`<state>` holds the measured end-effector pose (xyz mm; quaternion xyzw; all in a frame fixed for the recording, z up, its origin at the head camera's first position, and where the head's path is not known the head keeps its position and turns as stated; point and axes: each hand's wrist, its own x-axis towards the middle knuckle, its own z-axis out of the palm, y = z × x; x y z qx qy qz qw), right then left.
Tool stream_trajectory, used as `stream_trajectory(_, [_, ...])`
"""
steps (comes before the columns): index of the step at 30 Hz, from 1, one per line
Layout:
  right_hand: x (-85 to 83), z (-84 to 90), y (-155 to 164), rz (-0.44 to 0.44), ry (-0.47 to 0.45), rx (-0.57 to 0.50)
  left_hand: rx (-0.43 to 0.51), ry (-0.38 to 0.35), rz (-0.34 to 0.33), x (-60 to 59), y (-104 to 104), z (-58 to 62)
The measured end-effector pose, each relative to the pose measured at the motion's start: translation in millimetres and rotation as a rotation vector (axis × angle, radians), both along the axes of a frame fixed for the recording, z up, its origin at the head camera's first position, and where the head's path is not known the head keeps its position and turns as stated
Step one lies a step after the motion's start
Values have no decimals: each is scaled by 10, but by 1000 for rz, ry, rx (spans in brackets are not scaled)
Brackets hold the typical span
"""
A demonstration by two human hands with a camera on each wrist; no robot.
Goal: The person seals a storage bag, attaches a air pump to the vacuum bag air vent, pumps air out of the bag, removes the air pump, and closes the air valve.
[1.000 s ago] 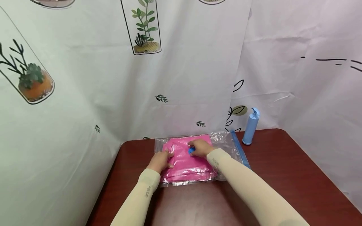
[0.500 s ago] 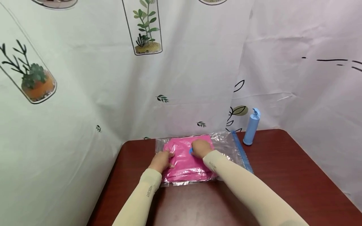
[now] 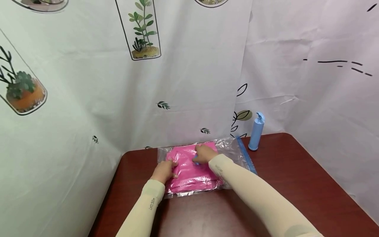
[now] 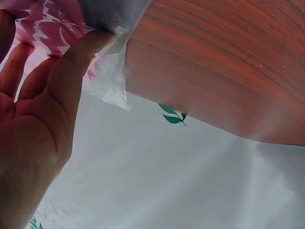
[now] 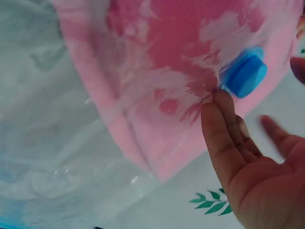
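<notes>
A clear plastic storage bag (image 3: 232, 153) lies flat on the table with folded pink fabric (image 3: 189, 174) inside it. A round blue valve cap (image 5: 248, 76) stands up from the bag over the fabric. Around this cap is my right hand (image 3: 205, 154); the right wrist view shows its fingers fairly straight, fingertips right at the cap's edge, and the thumb apart on the other side. My left hand (image 3: 164, 171) rests on the bag's left side, fingers spread over the plastic and the fabric beneath. In the left wrist view one fingertip (image 4: 102, 38) touches the bag's corner.
A light blue hand pump (image 3: 256, 133) stands upright at the back right of the brown table (image 3: 284, 171). The bag's blue zip strip (image 3: 246, 155) runs along its right end. A white printed curtain (image 3: 189, 82) hangs close behind the table.
My right hand turned over the blue cap, then turned back, its fingers loosening. My left hand stays on the bag. The head view has shifted slightly, so everything sits further left.
</notes>
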<state>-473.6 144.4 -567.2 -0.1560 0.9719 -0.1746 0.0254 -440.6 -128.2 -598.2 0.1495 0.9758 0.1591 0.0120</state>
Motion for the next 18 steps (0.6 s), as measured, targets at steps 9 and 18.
stream_trajectory(9, [347,302,-184,-6,164,161,-25,6,-17,110,17,143])
stream_trajectory(18, [533,625,-177,48,11,124,10,-1,-3,112,-3,90])
